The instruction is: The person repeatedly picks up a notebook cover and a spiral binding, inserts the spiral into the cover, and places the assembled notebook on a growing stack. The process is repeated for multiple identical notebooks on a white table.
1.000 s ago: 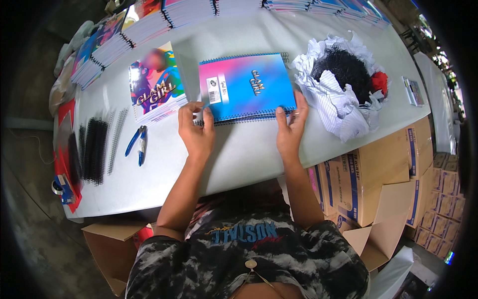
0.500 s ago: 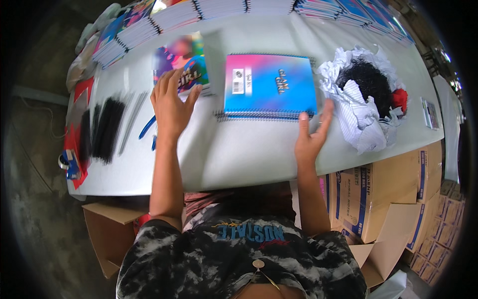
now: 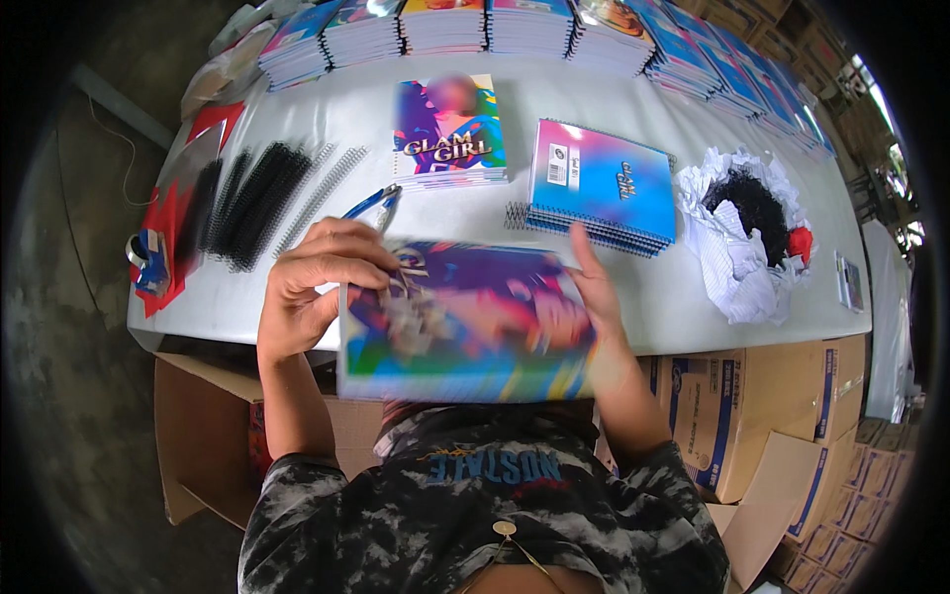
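Observation:
A notebook [image 3: 465, 322] with a colourful printed cover is held before my body at the table's near edge, smeared by motion. My left hand [image 3: 322, 282] pinches its upper left corner, thumb below and fingers on the cover. At its right edge, my right hand [image 3: 601, 307] grips it, with some fingers hidden beneath. Beyond it lies a stack of similar notebooks [image 3: 450, 129], with small holes along the left side. To the right sits a stack of wire-bound notebooks [image 3: 604, 183], blue and pink covers up. Blue-handled pliers [image 3: 371, 206] lie just beyond my left hand.
Black spiral coils [image 3: 267, 203] lie on the left of the white table [image 3: 475, 89], near red sheets and a tape roll [image 3: 139, 249]. Crumpled paper [image 3: 737, 287] holds tangled black coils at right. Notebook stacks [image 3: 445, 35] line the back. Cartons [image 3: 747, 396] stand below right.
My left hand has come back from the stack of colourful notebooks, and a notebook is now between both hands near my body. My right hand has left the wire-bound stack. The view has shifted.

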{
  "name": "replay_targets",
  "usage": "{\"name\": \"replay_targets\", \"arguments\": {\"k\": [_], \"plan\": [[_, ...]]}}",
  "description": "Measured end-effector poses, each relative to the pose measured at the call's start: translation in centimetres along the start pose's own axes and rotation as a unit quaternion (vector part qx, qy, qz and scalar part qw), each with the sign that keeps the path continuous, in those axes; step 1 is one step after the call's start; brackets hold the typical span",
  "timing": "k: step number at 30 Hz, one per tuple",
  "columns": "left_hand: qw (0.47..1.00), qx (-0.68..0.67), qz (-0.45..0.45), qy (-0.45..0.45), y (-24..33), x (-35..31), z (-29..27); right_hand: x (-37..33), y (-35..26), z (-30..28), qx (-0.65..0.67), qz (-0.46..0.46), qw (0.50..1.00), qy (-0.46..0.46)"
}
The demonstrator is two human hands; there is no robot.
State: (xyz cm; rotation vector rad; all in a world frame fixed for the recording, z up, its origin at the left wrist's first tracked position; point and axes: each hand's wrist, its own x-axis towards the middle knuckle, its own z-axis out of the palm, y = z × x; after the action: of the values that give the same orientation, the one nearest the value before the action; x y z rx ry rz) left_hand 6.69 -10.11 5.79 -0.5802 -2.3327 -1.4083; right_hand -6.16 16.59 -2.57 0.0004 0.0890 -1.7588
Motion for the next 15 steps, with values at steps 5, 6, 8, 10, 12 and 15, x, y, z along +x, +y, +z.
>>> {"name": "replay_targets", "arguments": {"k": [5,6,8,10,12,15], "plan": [[0.918,-0.338,-0.123,0.168,-1.5,-1.8,1.7,-1.2,0.8,2.7,-0.467,-0.346,0.809,0.088],[0.919,-0.319,-0.16,0.167,-3.4,-2.5,2.5,-1.3,0.7,2.6,-0.508,-0.355,0.779,0.094],[0.916,-0.256,-0.247,0.185,-7.1,-3.9,5.5,-1.3,0.5,1.3,-0.581,-0.356,0.723,0.118],[0.917,-0.203,-0.257,0.229,-9.4,-4.2,10.0,-0.6,1.1,-1.5,-0.608,-0.352,0.695,0.154],[0.929,-0.15,-0.233,0.247,-10.0,-4.5,11.1,-0.4,1.4,-2.5,-0.62,-0.363,0.676,0.161],[0.935,0.287,-0.17,0.118,-10.8,-2.6,4.4,-1.2,1.4,-3.2,-0.607,-0.356,0.688,0.177]]}}
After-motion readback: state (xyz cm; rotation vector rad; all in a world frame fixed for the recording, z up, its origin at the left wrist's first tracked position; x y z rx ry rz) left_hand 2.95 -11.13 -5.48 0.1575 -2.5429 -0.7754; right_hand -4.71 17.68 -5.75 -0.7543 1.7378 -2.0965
